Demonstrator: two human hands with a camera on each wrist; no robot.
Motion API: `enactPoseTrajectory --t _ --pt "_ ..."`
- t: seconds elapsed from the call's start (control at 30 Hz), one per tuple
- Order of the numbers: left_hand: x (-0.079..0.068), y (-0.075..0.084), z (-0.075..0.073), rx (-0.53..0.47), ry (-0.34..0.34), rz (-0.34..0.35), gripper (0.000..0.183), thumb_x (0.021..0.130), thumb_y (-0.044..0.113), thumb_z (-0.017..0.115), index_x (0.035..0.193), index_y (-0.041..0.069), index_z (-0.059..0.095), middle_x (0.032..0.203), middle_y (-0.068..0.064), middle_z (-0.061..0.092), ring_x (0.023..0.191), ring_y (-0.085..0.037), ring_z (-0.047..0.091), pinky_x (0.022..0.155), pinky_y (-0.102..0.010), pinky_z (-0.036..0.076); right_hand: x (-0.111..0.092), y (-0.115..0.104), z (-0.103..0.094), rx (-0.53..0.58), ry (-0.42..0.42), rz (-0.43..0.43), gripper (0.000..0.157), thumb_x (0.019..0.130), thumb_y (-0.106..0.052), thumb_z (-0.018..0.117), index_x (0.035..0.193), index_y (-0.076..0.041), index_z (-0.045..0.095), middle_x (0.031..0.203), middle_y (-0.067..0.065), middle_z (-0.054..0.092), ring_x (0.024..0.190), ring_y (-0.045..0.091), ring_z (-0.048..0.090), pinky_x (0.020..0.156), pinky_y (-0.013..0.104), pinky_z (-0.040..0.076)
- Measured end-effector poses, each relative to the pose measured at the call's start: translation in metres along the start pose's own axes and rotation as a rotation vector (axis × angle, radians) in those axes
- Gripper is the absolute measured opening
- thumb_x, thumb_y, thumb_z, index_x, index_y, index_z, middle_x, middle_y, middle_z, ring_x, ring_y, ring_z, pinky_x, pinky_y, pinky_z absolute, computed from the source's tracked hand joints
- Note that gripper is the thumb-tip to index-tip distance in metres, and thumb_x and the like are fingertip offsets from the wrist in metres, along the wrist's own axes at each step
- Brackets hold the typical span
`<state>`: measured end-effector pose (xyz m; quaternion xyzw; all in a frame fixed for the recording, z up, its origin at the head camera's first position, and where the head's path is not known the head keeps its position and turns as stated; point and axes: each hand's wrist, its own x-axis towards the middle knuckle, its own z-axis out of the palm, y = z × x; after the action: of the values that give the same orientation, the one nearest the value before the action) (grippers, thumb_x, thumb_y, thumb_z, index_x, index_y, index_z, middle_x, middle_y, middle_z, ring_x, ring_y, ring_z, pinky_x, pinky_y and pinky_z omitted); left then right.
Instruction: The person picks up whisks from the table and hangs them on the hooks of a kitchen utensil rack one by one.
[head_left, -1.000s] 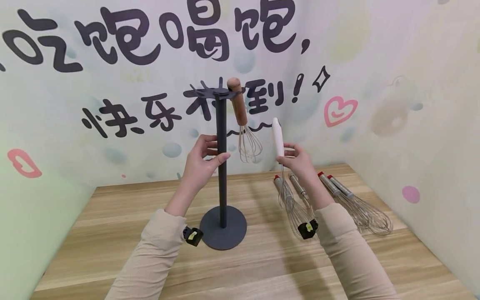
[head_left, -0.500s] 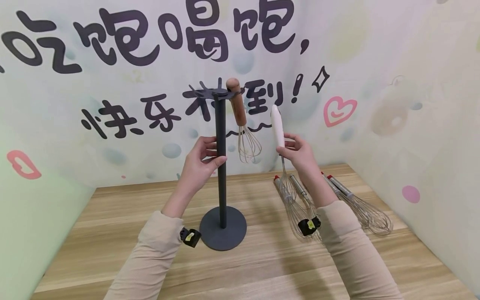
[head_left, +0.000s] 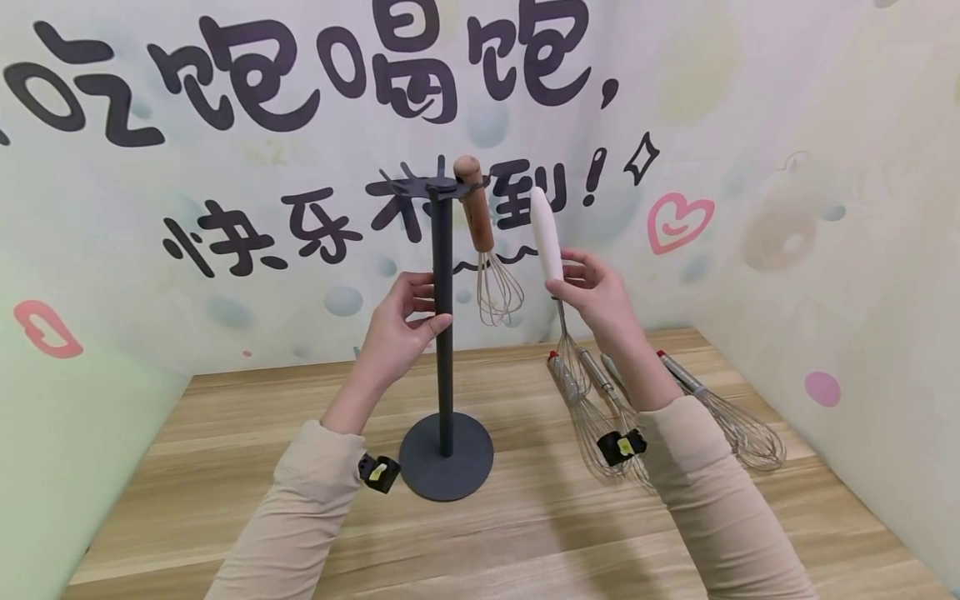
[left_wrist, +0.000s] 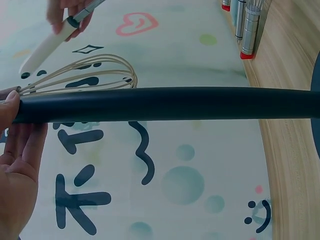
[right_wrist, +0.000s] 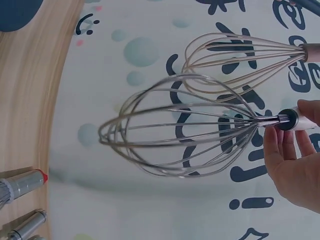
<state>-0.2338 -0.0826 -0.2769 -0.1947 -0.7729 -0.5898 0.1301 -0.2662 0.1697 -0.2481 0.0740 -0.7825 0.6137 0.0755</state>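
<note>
The black stand (head_left: 445, 375) rises from a round base, with a ring of hooks (head_left: 420, 185) on top. My left hand (head_left: 396, 337) grips its pole about halfway up, thumb in front and fingers behind. A whisk with a wooden handle (head_left: 477, 212) hangs at the ring's right side, wires down. To its right, my right hand (head_left: 603, 300) holds a white-handled whisk (head_left: 547, 237) upright in the air, pinching the lower handle. That whisk's wire loops (right_wrist: 175, 127) point down, apart from the hanging whisk in the right wrist view.
Several metal-handled whisks lie on the wooden table at the right, among them a red-tipped whisk (head_left: 567, 383) and another whisk (head_left: 720, 408) nearer the right edge. A printed wall (head_left: 300, 317) stands right behind the table.
My right hand has raised the white-handled whisk and brought it slightly left, closer to the stand's top. The left hand stays on the pole, its thumb shifted slightly. The wooden-handled whisk hangs as before.
</note>
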Motion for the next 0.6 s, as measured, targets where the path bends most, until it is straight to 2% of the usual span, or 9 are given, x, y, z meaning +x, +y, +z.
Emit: enactPoseTrajectory --t 0.37,0.6 --pt "0.001 0.0 0.0 0.018 -0.011 0.002 0.046 0.087 -0.001 0.064 0.128 0.001 0.043 0.125 -0.018 0.054 0.112 -0.031 0.058 0.098 -0.044 0.051 -0.006 -0.019 0.004 0.062 -0.042 -0.046 0.051 0.091 -0.004 0.059 0.139 -0.004 0.043 0.115 0.004 0.055 0.104 0.01 0.056 0.094 0.027 0.048" --pt "0.0 0.0 0.001 0.032 -0.008 0.005 0.046 0.088 -0.002 0.063 0.129 0.001 0.042 0.125 -0.018 0.053 0.112 -0.031 0.058 0.097 -0.044 0.052 -0.009 -0.027 0.005 0.109 -0.069 -0.081 0.05 0.09 -0.002 0.06 0.138 -0.003 0.044 0.109 -0.004 0.056 0.1 0.008 0.057 0.088 0.02 0.05"
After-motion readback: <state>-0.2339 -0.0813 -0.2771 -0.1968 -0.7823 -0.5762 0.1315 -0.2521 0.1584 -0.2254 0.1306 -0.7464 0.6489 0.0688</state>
